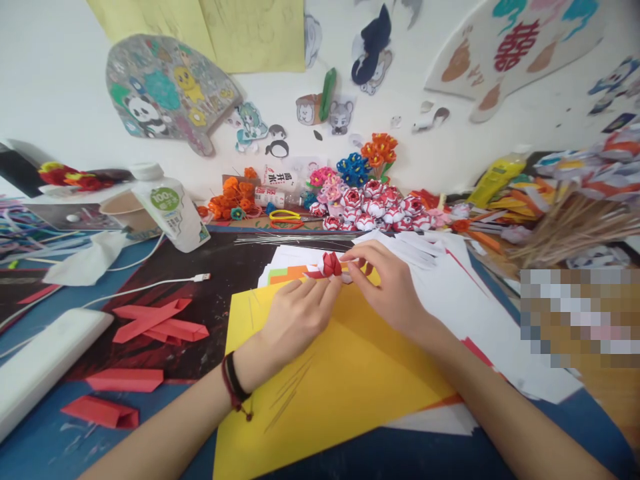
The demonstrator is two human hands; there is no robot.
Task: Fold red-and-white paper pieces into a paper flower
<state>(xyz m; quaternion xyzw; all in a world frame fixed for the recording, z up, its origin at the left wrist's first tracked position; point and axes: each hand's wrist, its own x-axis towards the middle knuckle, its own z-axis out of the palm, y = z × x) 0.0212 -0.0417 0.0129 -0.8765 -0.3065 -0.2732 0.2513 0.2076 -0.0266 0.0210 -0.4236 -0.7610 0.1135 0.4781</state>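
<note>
A small folded red-and-white paper piece point(331, 265) lies at the far edge of a large yellow paper sheet point(330, 393). My left hand point(295, 313) rests on the yellow sheet and pinches the piece's left end with its fingertips. My right hand point(387, 283) comes in from the right and grips the piece's right end between thumb and fingers. A dark cord bracelet circles my left wrist. White paper sheets point(450, 267) lie under and beyond my right hand.
Folded red paper strips point(155, 323) lie at left beside a white cable point(145, 287). A white bottle point(173, 210) stands behind them. Finished paper flowers point(373, 203) line the wall. Thin metal wires point(295, 238) lie beyond the sheets. Wooden sticks point(570, 233) pile at right.
</note>
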